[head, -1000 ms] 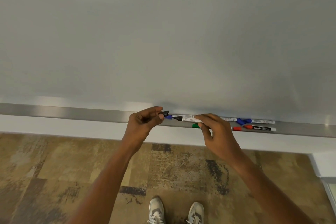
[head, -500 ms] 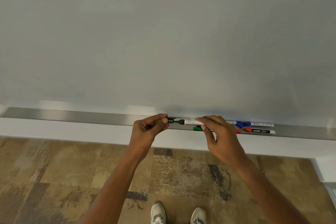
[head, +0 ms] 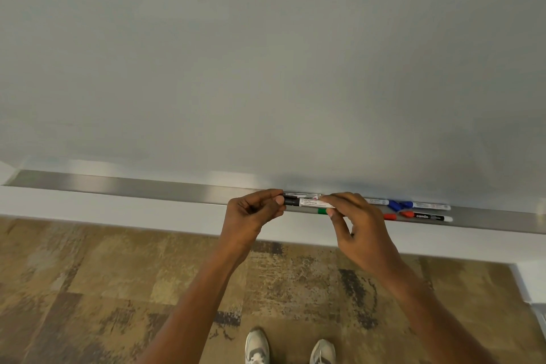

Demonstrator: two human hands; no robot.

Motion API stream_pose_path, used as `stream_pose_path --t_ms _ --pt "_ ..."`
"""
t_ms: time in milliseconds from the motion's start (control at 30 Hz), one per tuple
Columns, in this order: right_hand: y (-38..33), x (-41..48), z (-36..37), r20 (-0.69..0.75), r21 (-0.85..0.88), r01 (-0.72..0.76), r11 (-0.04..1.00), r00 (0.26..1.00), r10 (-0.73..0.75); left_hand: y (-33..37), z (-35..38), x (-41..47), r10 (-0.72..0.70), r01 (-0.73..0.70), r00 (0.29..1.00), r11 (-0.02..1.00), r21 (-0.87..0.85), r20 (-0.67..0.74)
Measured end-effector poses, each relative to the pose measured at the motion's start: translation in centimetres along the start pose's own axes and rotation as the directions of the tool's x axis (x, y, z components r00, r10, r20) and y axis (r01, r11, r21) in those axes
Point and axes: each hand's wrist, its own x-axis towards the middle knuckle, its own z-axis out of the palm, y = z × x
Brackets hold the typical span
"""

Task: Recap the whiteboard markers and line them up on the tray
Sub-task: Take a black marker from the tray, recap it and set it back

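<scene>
I hold a black whiteboard marker [head: 308, 202] level, just above the metal tray [head: 118, 186]. My right hand [head: 354, 224] grips its white barrel. My left hand [head: 251, 213] pinches the black cap [head: 291, 201], which sits on the marker's left end. On the tray to the right lie a blue marker [head: 425, 205] with a loose blue cap [head: 394, 205] beside it, a red marker [head: 425, 217] with a black label, and a loose red cap [head: 390, 217]. A green piece [head: 322, 211] shows under the held marker. Another white barrel [head: 378, 201] lies partly behind my right hand.
The whiteboard [head: 266, 68] fills the upper view. The tray runs far to the left with bare metal. Below is a white ledge [head: 118, 216], patterned carpet [head: 88, 289] and my shoes [head: 257, 347].
My left hand brought the black cap rightwards onto the marker's tip, and the gap between cap and barrel closed. Both hands shifted slightly right.
</scene>
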Motion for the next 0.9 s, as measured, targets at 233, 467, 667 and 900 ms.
stream_pose_path --t_ms 233,467,667,900 --pt "0.0 0.2 0.9 0.108 0.061 -0.050 0.997 0.993 0.043 -0.9 0.4 -0.4 -0.094 0.093 0.996 0.991 -0.100 -0.007" --pt "0.3 -0.1 3.2 0.137 0.048 -0.116 0.992 0.985 0.109 -1.7 -1.1 -0.6 -0.134 0.133 0.991 0.989 -0.068 -0.007" --pt "0.5 0.0 5.1 0.150 0.076 -0.121 0.990 0.983 0.109 -2.5 -2.4 0.0 -0.160 0.158 0.987 0.984 -0.079 -0.015" --pt "2.2 1.2 6.3 0.277 0.078 -0.203 0.976 0.945 0.175 -3.3 -3.1 1.5 -0.176 0.170 0.980 0.983 -0.071 -0.088"
